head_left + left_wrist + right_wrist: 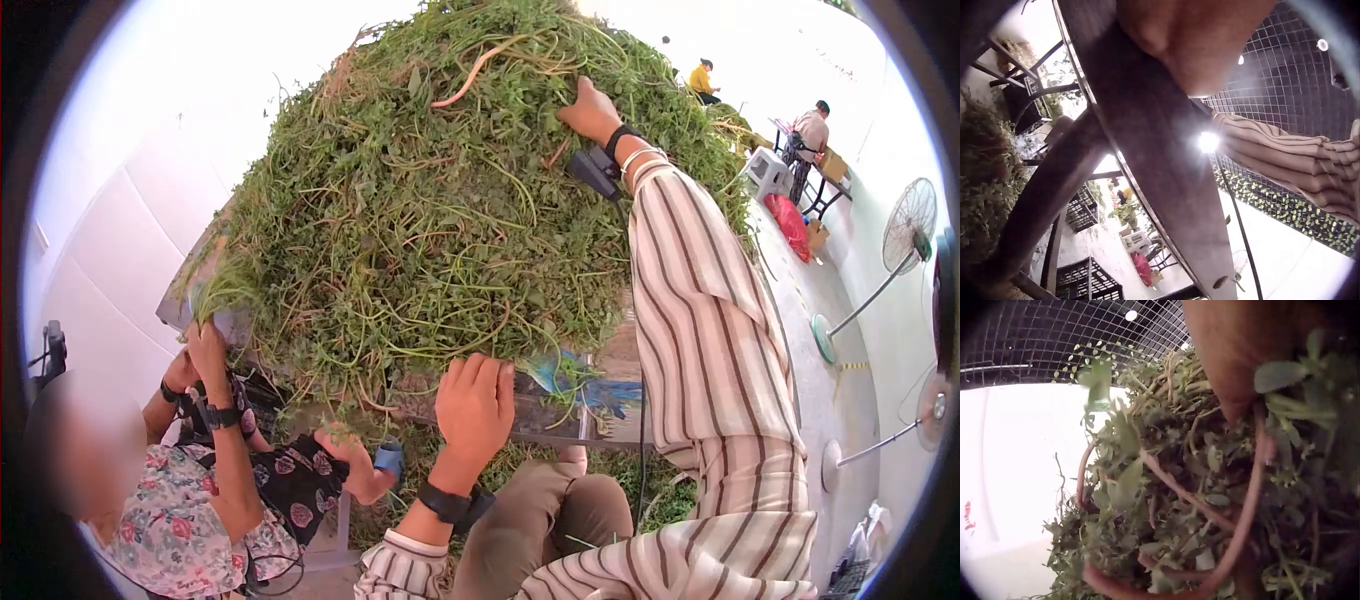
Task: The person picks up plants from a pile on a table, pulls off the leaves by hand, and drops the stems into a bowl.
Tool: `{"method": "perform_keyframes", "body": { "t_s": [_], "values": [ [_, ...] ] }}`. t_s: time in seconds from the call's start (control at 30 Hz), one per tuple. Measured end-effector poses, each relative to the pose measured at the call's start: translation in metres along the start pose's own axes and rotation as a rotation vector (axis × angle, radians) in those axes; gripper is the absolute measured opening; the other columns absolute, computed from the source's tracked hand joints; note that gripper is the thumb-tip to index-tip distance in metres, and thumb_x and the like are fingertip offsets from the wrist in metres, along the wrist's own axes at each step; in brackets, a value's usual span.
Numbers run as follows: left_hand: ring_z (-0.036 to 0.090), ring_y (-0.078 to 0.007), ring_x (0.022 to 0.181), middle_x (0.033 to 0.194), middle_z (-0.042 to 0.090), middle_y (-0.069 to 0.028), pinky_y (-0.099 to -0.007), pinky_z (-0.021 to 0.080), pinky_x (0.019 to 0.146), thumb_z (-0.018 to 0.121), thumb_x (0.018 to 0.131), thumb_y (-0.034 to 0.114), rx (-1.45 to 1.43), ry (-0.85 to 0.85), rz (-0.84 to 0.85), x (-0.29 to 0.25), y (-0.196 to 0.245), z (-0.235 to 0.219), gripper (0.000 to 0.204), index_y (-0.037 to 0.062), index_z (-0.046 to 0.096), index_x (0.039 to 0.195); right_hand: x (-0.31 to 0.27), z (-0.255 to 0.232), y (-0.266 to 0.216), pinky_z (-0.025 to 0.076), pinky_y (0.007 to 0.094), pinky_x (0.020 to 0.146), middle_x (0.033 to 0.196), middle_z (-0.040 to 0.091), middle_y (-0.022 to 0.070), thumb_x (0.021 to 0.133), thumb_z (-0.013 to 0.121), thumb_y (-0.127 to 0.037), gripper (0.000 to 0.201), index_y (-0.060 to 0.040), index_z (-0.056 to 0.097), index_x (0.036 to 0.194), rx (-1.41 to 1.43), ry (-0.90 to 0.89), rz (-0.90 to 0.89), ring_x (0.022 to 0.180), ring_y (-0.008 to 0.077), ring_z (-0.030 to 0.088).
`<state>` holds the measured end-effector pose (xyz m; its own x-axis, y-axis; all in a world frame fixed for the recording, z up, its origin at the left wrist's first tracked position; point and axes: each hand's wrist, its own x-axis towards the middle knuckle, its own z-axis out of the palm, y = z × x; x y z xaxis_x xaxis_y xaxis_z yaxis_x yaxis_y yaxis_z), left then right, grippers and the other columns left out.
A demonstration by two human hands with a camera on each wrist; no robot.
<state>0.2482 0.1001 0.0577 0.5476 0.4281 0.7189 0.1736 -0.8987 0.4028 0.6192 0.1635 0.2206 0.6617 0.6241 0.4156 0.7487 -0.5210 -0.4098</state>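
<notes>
A broad mound of tangled, leafy green stems (430, 230) covered most of the worn wooden table (618, 350). A loose, brown-striped cream sleeve (695, 300) stretched beside it, the right hand (592, 112) touching the far greens, well apart from the bent-fingered left hand (475, 405) at the near edge; neither's grip could be made out. A smooth, curved pinkish stem (475, 75) lay on top.
</notes>
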Motion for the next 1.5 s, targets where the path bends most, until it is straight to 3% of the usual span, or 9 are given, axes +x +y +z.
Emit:
{"method": "perform_keyframes", "body": {
  "t_s": [0.13,0.2,0.23,0.53,0.6,0.73,1.17,1.33,1.5],
  "values": [
    [0.047,-0.029,0.067,0.071,0.049,-0.0095,-0.0381,0.04,0.06,0.054,0.084,0.013,0.035,-0.04,-0.024,-0.002,0.0,0.0,0.014,0.0031,0.054,0.074,-0.014,-0.005,0.005,0.042,0.0438,0.085,0.108,0.055,0.0277,0.074,0.062,-0.019,0.064,0.0051,0.035,0.127,-0.054,0.042,-0.094,0.102,0.041,0.052],
    [0.047,-0.0298,0.067,0.07,0.049,-0.0101,-0.0388,0.04,0.06,0.052,0.085,0.013,0.032,-0.042,-0.022,-0.003,0.0,0.0,0.015,0.0025,0.054,0.074,-0.029,-0.011,0.008,0.044,0.0474,0.079,0.096,0.057,0.0292,0.074,0.054,-0.01,0.041,0.0046,0.043,0.11,-0.063,0.083,-0.196,0.094,0.0422,0.054],
    [0.047,-0.0302,0.067,0.07,0.049,-0.0106,-0.0393,0.04,0.06,0.052,0.086,0.013,0.039,-0.042,-0.029,-0.004,0.0,0.001,0.016,0.0021,0.054,0.075,-0.037,-0.016,0.007,0.044,0.0478,0.077,0.094,0.057,0.028,0.074,0.052,-0.008,0.039,0.0034,0.043,0.111,-0.079,0.052,-0.187,0.092,0.042,0.054],
    [0.048,-0.032,0.07,0.072,0.052,-0.0133,-0.042,0.041,0.063,0.049,0.088,0.014,0.068,-0.025,-0.041,-0.005,-0.002,0.004,0.019,0.0,0.055,0.076,-0.099,-0.048,0.031,0.043,0.0467,0.077,0.094,0.058,0.0232,0.073,0.051,-0.004,0.043,-0.0006,0.044,0.116,-0.085,0.057,-0.363,0.091,0.0406,0.054],
    [0.05,-0.0327,0.073,0.074,0.054,-0.0142,-0.0427,0.043,0.065,0.049,0.088,0.015,0.088,-0.047,-0.023,-0.006,-0.005,0.005,0.02,-0.001,0.056,0.077,-0.12,-0.064,0.03,0.041,0.0435,0.083,0.102,0.056,0.0258,0.07,0.053,-0.006,0.055,0.001,0.041,0.123,-0.123,-0.058,-0.332,0.097,0.0413,0.051],
    [0.051,-0.0331,0.077,0.077,0.056,-0.0149,-0.0426,0.044,0.068,0.049,0.088,0.016,0.108,-0.034,-0.023,-0.006,-0.004,0.005,0.021,-0.0012,0.057,0.08,-0.15,-0.075,0.045,0.04,0.0424,0.088,0.109,0.053,0.0258,0.069,0.052,-0.003,0.058,0.0013,0.039,0.126,-0.116,-0.055,-0.418,0.101,0.0405,0.05],
    [0.05,-0.0331,0.073,0.078,0.056,-0.0158,-0.0435,0.043,0.067,0.046,0.09,0.018,0.105,-0.055,-0.057,-0.006,-0.002,0.004,0.025,-0.0025,0.059,0.083,-0.274,-0.123,0.065,0.043,0.0429,0.081,0.105,0.053,0.0213,0.069,0.053,0.001,0.062,-0.0047,0.038,0.128,-0.138,-0.237,-0.401,0.093,0.0394,0.053],
    [0.05,-0.0323,0.071,0.073,0.054,-0.015,-0.0428,0.043,0.067,0.046,0.09,0.017,0.121,-0.082,-0.048,-0.004,-0.001,0.003,0.025,-0.0001,0.055,0.074,-0.301,-0.134,0.076,0.043,0.0392,0.084,0.11,0.053,0.0195,0.067,0.05,0.004,0.065,-0.0067,0.039,0.129,-0.113,-0.265,-0.383,0.099,0.0377,0.052],
    [0.049,-0.0311,0.068,0.071,0.053,-0.0136,-0.0418,0.042,0.063,0.045,0.091,0.017,0.111,0.04,0.018,-0.006,-0.004,0.008,0.026,0.0007,0.055,0.073,-0.325,-0.152,0.095,0.043,0.0408,0.082,0.111,0.053,0.0159,0.065,0.05,0.009,0.071,-0.0122,0.036,0.132,-0.122,-0.262,-0.347,0.096,0.0377,0.053]
  ]
}}
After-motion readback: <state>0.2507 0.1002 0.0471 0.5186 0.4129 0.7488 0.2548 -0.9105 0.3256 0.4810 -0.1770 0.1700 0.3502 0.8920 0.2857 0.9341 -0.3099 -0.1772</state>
